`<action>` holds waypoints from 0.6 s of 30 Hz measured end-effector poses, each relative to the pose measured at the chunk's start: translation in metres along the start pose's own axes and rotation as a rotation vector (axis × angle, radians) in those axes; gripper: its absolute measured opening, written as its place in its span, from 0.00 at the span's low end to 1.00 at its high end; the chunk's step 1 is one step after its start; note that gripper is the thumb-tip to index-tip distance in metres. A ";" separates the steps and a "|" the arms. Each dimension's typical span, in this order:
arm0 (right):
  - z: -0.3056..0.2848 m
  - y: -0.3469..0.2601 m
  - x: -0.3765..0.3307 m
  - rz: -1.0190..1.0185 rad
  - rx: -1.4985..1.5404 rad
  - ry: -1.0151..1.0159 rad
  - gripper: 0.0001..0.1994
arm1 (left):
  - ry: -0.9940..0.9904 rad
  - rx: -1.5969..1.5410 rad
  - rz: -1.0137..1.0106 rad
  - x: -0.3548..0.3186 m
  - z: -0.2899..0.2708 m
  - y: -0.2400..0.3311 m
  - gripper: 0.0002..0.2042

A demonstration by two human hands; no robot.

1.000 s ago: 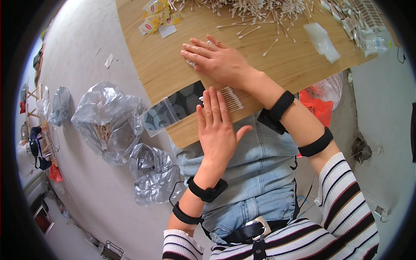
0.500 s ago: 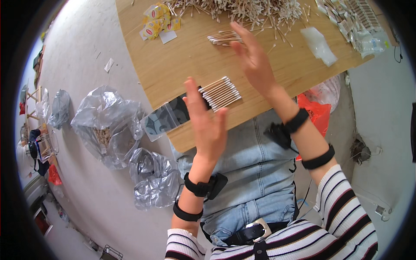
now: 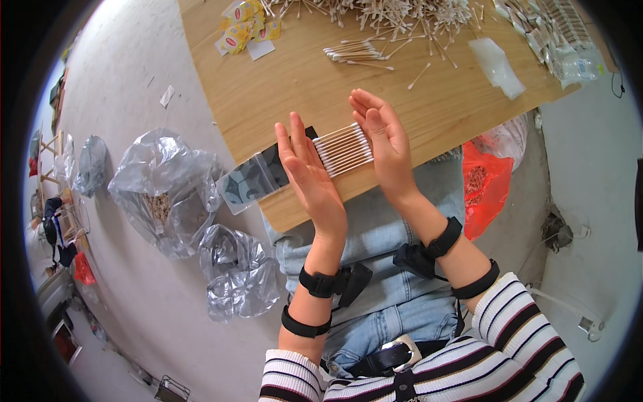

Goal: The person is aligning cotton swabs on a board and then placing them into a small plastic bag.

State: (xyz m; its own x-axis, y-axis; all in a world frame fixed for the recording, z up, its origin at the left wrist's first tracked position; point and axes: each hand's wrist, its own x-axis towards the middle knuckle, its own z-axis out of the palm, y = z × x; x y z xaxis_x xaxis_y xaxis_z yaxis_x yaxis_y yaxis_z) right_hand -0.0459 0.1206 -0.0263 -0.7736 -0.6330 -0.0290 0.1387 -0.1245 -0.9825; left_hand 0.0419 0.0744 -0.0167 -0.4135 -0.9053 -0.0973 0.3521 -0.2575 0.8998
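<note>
A neat row of white-tipped cotton swabs point(image 3: 343, 151) lies side by side near the table's front edge. At the row's left end stands my left hand point(image 3: 315, 184), fingers stretched out and palm facing the tips. My right hand point(image 3: 390, 144) faces it from the right end, its fingers extended and thumb raised. Both palms are at or very near the swab tips; contact is hard to make out. Partly behind my left hand lies a clear and dark plastic zip bag point(image 3: 242, 186).
On the wooden table point(image 3: 281, 87) lie a large heap of loose swabs point(image 3: 415, 17), a small swab bunch point(image 3: 351, 51), yellow labels point(image 3: 241, 30), a translucent sheet point(image 3: 497, 69) and packed swabs point(image 3: 556, 33). Grey plastic bags point(image 3: 164, 191) stand left; a red bag point(image 3: 483, 191) sits right.
My right hand has come back from near the small swab bunch to the right end of the row. My left hand has turned slightly, its fingers now more spread. A few swabs by the bunch shifted.
</note>
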 end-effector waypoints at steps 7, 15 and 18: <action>0.005 0.001 0.019 -0.461 -0.851 -0.066 0.22 | 0.048 -0.010 0.023 -0.007 -0.004 0.002 0.38; 0.022 0.017 0.021 -0.551 -1.262 -0.208 0.25 | 0.119 -0.023 0.089 -0.012 0.003 -0.008 0.36; 0.023 0.019 0.024 -0.561 -1.243 -0.249 0.26 | 0.130 -0.028 0.112 -0.007 0.007 -0.010 0.35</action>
State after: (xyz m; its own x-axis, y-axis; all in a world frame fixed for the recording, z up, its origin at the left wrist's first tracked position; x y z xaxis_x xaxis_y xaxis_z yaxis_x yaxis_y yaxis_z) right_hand -0.0475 0.0850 -0.0411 -0.3943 -0.8596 0.3248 -0.8886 0.2667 -0.3731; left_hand 0.0355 0.0860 -0.0224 -0.2586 -0.9646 -0.0525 0.4138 -0.1597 0.8963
